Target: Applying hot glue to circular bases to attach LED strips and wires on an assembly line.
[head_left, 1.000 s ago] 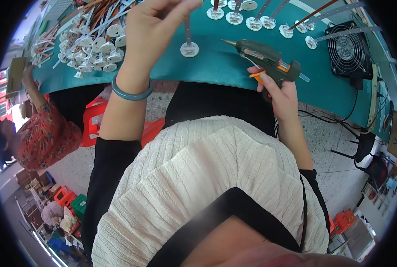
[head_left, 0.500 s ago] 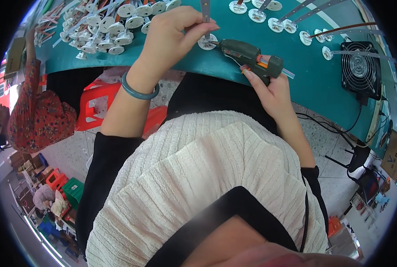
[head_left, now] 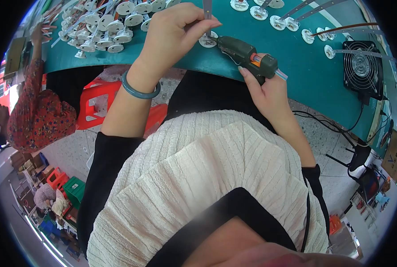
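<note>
My left hand (head_left: 174,33) pinches a narrow grey-white LED strip (head_left: 207,8) between thumb and fingers, holding it upright. The strip's lower end meets a round white disc base (head_left: 208,42) on the green table. In my right hand (head_left: 269,91) is a dark green hot glue gun (head_left: 243,52), its fingers wrapped round the handle. A clear glue stick (head_left: 281,74) pokes out of its back end. The gun's nozzle points left, at the disc, close to where the strip stands; whether it touches cannot be made out.
Many white disc pieces with strips (head_left: 107,29) are heaped at the table's left. Several more discs with strips (head_left: 278,22) stand at the right, near a black fan (head_left: 362,69) with cables. A person in a patterned red top (head_left: 42,120) works at the left, beside a red stool (head_left: 94,107).
My right hand has shifted slightly left and the glue gun has tilted a little, its nozzle moving up nearer the strip. My left hand stays almost still, holding the strip.
</note>
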`<state>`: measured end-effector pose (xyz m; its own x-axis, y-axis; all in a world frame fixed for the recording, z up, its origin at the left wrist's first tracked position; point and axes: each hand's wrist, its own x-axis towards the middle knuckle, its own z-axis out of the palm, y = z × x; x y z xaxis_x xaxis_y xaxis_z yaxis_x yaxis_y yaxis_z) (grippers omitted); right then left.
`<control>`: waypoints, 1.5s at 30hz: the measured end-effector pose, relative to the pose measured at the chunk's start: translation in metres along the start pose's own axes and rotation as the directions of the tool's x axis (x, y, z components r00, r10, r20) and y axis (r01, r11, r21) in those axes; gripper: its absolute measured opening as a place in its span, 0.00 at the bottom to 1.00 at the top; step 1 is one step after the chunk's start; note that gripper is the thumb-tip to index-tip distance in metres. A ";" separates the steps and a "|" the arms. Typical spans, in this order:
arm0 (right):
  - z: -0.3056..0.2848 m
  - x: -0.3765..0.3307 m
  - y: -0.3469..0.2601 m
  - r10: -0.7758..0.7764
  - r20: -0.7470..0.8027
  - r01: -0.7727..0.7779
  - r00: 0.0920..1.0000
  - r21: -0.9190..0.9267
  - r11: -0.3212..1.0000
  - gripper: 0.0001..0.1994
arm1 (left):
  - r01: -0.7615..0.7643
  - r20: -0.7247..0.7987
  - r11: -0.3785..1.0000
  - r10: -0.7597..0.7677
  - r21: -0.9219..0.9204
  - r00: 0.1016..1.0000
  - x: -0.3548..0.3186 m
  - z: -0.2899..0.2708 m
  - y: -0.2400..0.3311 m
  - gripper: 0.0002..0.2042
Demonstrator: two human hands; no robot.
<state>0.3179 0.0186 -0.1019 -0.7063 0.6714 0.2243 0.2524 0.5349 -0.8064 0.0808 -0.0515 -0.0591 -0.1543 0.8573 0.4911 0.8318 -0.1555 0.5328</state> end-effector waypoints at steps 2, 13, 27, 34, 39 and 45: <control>0.002 -0.001 0.002 0.001 0.004 -0.001 1.000 0.003 1.000 0.13 | 0.011 0.004 1.000 -0.012 0.012 1.000 0.000 -0.001 0.000 0.06; 0.003 -0.001 0.001 -0.020 -0.012 0.020 1.000 -0.012 1.000 0.12 | 0.014 -0.017 0.999 -0.014 0.043 1.000 0.001 -0.001 -0.005 0.07; 0.009 -0.006 0.000 -0.032 -0.038 0.030 0.999 -0.032 0.999 0.12 | 0.015 0.058 0.998 -0.019 0.067 0.998 -0.004 -0.009 0.013 0.05; -0.004 -0.010 -0.006 0.058 0.036 -0.061 0.998 0.081 0.995 0.12 | -0.046 0.203 0.999 0.050 -0.026 0.978 0.002 -0.014 0.009 0.03; -0.007 -0.005 -0.004 0.241 0.127 -0.261 0.962 0.183 0.948 0.12 | -0.043 0.235 0.996 0.059 -0.072 0.970 0.004 -0.018 0.008 0.04; -0.001 0.000 -0.001 0.148 0.129 -0.163 0.981 0.117 0.980 0.15 | -0.082 0.238 0.995 0.094 -0.060 0.967 0.003 -0.017 0.008 0.04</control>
<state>0.3187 0.0187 -0.1006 -0.7405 0.6714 0.0302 0.2848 0.3542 -0.8908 0.0778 -0.0584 -0.0423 0.0559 0.9308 0.3611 0.8080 -0.2546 0.5313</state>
